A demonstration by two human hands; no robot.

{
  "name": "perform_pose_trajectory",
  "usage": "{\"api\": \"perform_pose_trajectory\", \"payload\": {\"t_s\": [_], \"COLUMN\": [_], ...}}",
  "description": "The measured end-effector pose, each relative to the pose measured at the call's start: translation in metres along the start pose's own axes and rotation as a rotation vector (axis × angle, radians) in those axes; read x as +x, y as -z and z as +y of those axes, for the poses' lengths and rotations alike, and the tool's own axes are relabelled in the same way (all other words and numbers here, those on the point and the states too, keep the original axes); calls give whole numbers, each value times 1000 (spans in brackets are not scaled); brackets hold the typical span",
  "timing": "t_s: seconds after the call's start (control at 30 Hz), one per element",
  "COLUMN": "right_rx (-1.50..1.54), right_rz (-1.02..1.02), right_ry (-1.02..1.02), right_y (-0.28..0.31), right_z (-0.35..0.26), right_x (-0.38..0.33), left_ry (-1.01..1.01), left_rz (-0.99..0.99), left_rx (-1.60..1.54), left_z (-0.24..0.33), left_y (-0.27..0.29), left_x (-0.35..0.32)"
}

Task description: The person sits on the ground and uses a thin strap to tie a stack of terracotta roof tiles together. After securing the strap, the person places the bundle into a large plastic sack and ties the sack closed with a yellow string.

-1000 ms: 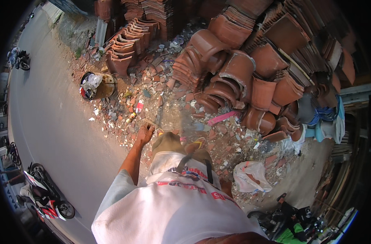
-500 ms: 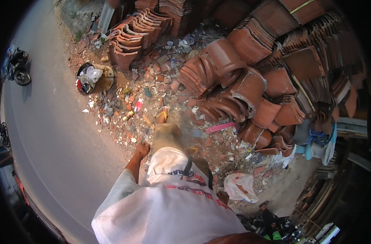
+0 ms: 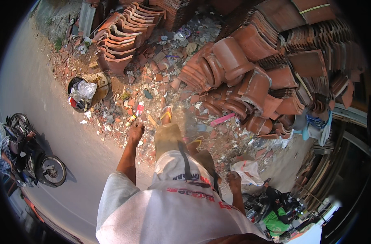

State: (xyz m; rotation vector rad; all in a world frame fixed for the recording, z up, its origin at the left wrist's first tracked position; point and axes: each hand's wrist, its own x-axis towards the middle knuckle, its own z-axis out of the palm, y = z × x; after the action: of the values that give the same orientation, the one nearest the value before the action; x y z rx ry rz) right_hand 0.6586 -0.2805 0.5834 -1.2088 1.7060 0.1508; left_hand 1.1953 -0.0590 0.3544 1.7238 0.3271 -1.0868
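My left hand (image 3: 135,132) hangs in front of me over the rubble-strewn ground, its fingers curled in and nothing seen in them. Under it lie a small yellow-capped bottle and a red-and-white wrapper (image 3: 140,108). Lower on the right, my right hand (image 3: 234,180) hangs by my thigh in shade; its fingers are mostly hidden. A crumpled white plastic sack (image 3: 248,172) lies on the ground beyond that hand. My sandalled foot (image 3: 166,114) is set forward among broken tile pieces.
Stacked clay roof tiles (image 3: 230,59) fill the right, with another row (image 3: 124,38) farther back. A rubbish-filled bucket (image 3: 96,87) lies tilted at the left. A rider's motorcycle (image 3: 37,158) is on the road (image 3: 77,162). Another parked motorcycle (image 3: 254,207) and timber (image 3: 315,175) are lower right.
My left hand has swung forward and up the picture. My right hand has come out from beside the shirt. The motorcycle on the road is nearer.
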Motion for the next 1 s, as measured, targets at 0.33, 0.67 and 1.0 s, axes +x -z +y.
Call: {"api": "perform_pose_trajectory", "payload": {"t_s": [0.33,0.67,1.0], "right_rx": [-140,434,670], "right_rz": [84,961,876], "right_ry": [-58,-3,-702], "right_y": [-58,-122,-386], "right_z": [76,100,149], "right_x": [-44,-62,-83], "left_ry": [249,109,-147], "left_rz": [-284,-831,-1128], "left_rx": [123,1063,1310], "left_z": [-19,76,77], "left_y": [13,-298,-512], "left_x": [29,79,-6]}}
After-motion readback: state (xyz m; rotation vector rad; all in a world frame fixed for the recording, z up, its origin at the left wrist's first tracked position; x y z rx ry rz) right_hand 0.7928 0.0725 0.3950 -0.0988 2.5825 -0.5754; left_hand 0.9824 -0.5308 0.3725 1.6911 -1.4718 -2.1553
